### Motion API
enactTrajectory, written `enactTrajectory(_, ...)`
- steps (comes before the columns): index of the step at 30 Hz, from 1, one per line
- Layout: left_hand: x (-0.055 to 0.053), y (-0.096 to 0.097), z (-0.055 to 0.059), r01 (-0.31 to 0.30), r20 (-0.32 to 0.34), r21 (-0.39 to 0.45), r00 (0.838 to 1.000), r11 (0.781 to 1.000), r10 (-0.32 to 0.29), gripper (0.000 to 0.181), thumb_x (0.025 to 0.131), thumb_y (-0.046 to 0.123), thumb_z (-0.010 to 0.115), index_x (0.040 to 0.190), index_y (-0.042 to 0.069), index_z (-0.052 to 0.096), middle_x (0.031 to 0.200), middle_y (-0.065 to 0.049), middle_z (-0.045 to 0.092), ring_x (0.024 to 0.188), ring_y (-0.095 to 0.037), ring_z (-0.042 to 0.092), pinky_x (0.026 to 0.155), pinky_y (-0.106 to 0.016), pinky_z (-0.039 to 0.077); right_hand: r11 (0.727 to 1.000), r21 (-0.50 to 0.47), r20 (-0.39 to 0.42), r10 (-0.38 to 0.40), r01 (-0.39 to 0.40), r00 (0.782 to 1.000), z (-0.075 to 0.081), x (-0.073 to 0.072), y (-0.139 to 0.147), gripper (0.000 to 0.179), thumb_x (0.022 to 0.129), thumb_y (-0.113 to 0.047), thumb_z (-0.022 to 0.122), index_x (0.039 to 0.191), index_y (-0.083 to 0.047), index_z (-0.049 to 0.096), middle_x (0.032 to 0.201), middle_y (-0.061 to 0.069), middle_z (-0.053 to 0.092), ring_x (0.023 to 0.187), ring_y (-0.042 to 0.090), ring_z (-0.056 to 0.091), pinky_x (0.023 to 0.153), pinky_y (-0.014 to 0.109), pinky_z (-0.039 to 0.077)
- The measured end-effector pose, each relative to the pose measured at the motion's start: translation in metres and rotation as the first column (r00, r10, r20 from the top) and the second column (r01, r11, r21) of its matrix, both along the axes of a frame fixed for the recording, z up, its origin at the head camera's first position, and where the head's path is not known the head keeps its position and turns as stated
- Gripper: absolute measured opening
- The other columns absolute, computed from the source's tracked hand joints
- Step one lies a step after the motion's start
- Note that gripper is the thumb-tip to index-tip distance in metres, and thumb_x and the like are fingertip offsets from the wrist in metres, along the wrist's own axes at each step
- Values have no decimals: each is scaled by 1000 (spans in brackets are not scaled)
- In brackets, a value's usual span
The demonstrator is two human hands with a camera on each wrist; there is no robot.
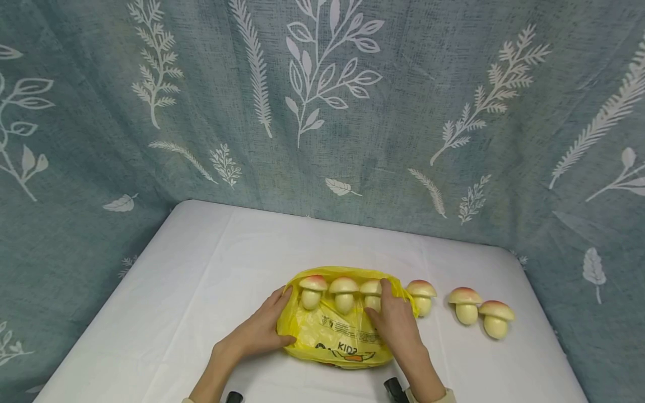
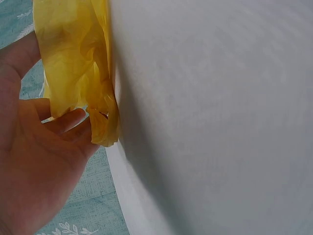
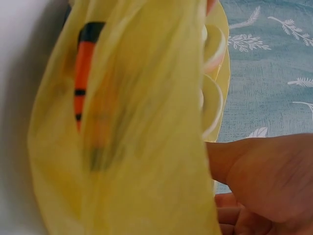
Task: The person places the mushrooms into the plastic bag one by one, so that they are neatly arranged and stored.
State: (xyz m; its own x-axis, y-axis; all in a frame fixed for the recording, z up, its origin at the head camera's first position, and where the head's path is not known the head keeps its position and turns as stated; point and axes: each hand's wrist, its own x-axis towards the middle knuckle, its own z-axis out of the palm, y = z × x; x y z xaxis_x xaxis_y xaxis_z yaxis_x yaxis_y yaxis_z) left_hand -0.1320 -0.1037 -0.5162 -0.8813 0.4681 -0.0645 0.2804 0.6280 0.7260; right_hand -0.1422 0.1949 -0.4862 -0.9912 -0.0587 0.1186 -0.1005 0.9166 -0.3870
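A yellow plastic bag lies with its mouth spread, printed side up. Inside it sit two toy mushrooms, a left one and a middle one, caps away from me. My left hand grips the bag's left edge, thumb in front and fingers behind. At the bag's right side my right hand reaches into the mouth, index finger and thumb around a third mushroom. The right wrist view shows that thumb passing behind the yellow film, which hides its tip.
Just right of the bag stands another mushroom, partly behind its edge. Two more, a nearer one and its neighbour, lie farther right. A white cloth covers the table, with patterned curtains around its back and sides.
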Motion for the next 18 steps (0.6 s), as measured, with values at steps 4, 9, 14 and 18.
enactTrajectory(4, 0, 0, 1, -3, 4, -5, 1000, 1000, 3, 99, 82, 28, 77, 157, 1, 19, 162, -15, 17, 147, -32, 20, 115, -51, 25, 1000, -6, -1, 2, -2, 1000, 0, 0, 0, 69, 82, -15, 81, 132, 10, 41, 59, 11, 57, 49, 19, 50, 42, 32, 38)
enactTrajectory(9, 0, 0, 2, -3, 0, -10, 1000, 1000, 3, 99, 82, 28, 77, 157, 1, 19, 162, -16, 18, 147, -32, 20, 116, -51, 25, 1000, -4, -21, 6, -6, 1000, 0, 1, 0, 61, 83, -16, 81, 125, 8, 44, 57, 9, 54, 47, 18, 47, 41, 30, 35)
enactTrajectory(14, 0, 0, 2, 0, 7, -5, 1000, 1000, 0, 98, 83, 29, 76, 158, 2, 18, 162, -16, 16, 147, -32, 19, 116, -51, 24, 1000, 19, -47, 9, -8, 999, 0, 0, 0, 58, 85, -14, 78, 126, 10, 45, 56, 9, 53, 47, 19, 48, 40, 32, 37)
enactTrajectory(18, 0, -1, 2, -1, 15, 3, 1000, 1000, 1, 98, 83, 29, 76, 158, 2, 18, 162, -16, 15, 147, -33, 19, 115, -52, 24, 999, 35, -44, -1, 3, 999, -1, -1, 0, 59, 87, -14, 77, 128, 12, 44, 58, 13, 56, 49, 23, 52, 43, 38, 42)
